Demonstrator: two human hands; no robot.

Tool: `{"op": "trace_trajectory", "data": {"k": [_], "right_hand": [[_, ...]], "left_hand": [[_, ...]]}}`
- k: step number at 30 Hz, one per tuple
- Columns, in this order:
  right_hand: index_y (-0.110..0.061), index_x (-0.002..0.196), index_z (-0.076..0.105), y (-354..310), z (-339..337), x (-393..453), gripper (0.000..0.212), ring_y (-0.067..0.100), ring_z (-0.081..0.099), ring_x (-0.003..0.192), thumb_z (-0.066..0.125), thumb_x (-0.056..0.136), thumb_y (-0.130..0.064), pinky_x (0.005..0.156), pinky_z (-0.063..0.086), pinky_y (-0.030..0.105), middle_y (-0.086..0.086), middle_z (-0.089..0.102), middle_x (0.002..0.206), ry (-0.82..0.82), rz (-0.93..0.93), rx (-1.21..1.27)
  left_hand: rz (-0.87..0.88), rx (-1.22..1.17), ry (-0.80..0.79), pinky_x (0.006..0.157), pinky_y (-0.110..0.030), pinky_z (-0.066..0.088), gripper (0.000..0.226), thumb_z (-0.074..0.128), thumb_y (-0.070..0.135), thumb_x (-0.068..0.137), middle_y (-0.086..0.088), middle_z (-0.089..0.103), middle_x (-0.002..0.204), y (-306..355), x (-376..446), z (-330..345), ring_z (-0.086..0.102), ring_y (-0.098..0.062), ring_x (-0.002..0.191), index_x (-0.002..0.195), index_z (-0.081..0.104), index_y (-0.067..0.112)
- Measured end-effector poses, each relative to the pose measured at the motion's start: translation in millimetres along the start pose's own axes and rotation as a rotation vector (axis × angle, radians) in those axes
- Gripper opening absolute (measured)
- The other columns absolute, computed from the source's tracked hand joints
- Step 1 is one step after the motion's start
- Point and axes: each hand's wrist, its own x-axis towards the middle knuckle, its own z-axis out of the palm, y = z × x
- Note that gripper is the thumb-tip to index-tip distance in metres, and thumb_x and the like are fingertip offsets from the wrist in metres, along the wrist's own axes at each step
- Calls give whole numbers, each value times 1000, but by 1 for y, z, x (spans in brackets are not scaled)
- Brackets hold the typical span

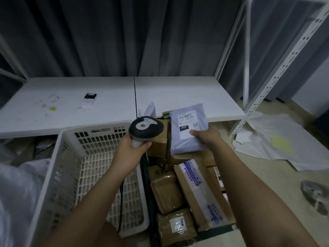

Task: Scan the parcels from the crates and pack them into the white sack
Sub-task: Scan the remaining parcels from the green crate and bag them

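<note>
Grey mailer [188,129] pinched by right hand [204,138] fingers; left hand [130,148] grips scanner [146,128] (above crates).

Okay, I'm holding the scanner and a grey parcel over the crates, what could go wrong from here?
1. The right hand grips the grey parcel with its thumb on the label; the scanner in the left hand may misread it.
2. The parcel is held by one edge above the crate of boxes; it could slip back among unscanned ones.
3. The scanner's cable hangs into the white crate and might snag.
</note>
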Motion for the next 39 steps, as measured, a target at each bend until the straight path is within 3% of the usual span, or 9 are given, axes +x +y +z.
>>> {"op": "trace_trajectory", "data": {"k": [4,7,12,16,21,26,30,33,39], "right_hand": [[-16,119,38,-20,12,-64,51,11,58,92,74,85,-28,67,45,19,-1,54,112,-25,-276,248],[-22,121,41,-38,40,-112,48,11,60,97,74,85,-25,73,47,20,-5,58,110,-146,-339,425],[-18,132,42,-70,94,-175,57,19,59,109,73,85,-24,87,51,33,1,57,123,-310,-380,431],[-20,128,38,-91,128,-218,49,10,58,99,68,89,-28,75,49,20,-6,54,117,-461,-408,368],[-23,131,37,-109,164,-261,54,17,61,110,70,88,-30,92,53,35,-3,58,124,-619,-452,294],[-16,119,58,-151,199,-297,26,11,67,91,51,99,-31,67,50,25,2,69,116,-668,-403,362],[-11,116,59,-156,232,-323,20,16,66,88,50,100,-21,67,50,28,5,69,110,-656,-399,295],[-9,115,55,-146,258,-336,18,26,63,99,51,99,-17,81,53,39,8,64,112,-542,-445,211],[-7,113,53,-121,304,-352,18,33,60,103,56,96,-11,90,52,46,15,61,114,-515,-387,137]], "left_hand": [[1,-46,144,71,-22,47,32,74,20,81,18,62,92,18,-6,-11,61,-3,87,104,55,29],[-1,-99,262,66,-14,39,42,75,30,79,21,58,93,41,-13,-34,54,4,84,115,53,28],[29,-173,378,87,-25,41,57,79,22,76,7,61,110,75,-35,-104,57,-12,101,127,55,13],[27,-126,456,96,-34,46,60,80,11,73,-6,63,122,86,-59,-168,58,-21,111,127,55,7],[56,-119,540,75,-20,46,55,82,10,71,1,64,113,86,-97,-238,61,-14,98,122,59,8],[78,-107,575,59,-5,46,43,82,9,71,13,66,96,72,-143,-299,62,11,77,109,63,17],[30,-88,657,63,-11,46,38,82,12,72,7,69,95,55,-177,-339,61,5,79,106,65,12],[-41,-108,723,61,-17,45,33,82,20,72,13,67,86,41,-202,-362,60,1,78,99,64,19],[-28,-56,625,59,-8,46,17,76,22,79,19,70,80,32,-224,-369,63,9,74,93,66,24]]}}
